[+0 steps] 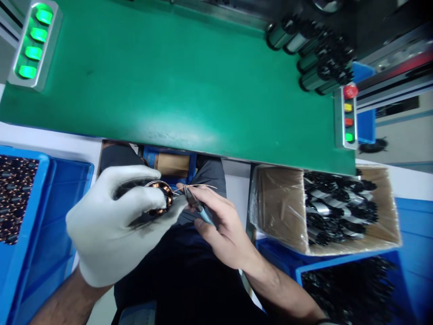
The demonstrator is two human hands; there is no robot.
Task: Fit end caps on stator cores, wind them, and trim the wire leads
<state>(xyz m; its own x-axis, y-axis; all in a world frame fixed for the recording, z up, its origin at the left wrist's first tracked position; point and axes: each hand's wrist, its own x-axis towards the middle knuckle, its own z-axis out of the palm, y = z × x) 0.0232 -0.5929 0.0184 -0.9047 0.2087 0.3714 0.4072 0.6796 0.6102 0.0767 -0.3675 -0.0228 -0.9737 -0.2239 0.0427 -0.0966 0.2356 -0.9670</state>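
Note:
My left hand (111, 221), in a white glove, is wrapped round a motor stator (158, 198) with copper windings, held over my lap below the green table's edge. My bare right hand (223, 230) is closed on small blue-handled pliers (199, 208), whose tip meets thin copper wires (196, 186) sticking out of the stator's end. The two hands almost touch at the stator.
The green table (169, 81) spans the upper view, with a green light bar (34, 43) at left, a button box (347, 117) at right and dark cylindrical parts (314, 54) at the back right. Blue bin (43, 216) with copper parts stands left. Cardboard box (280, 207) of black parts sits right.

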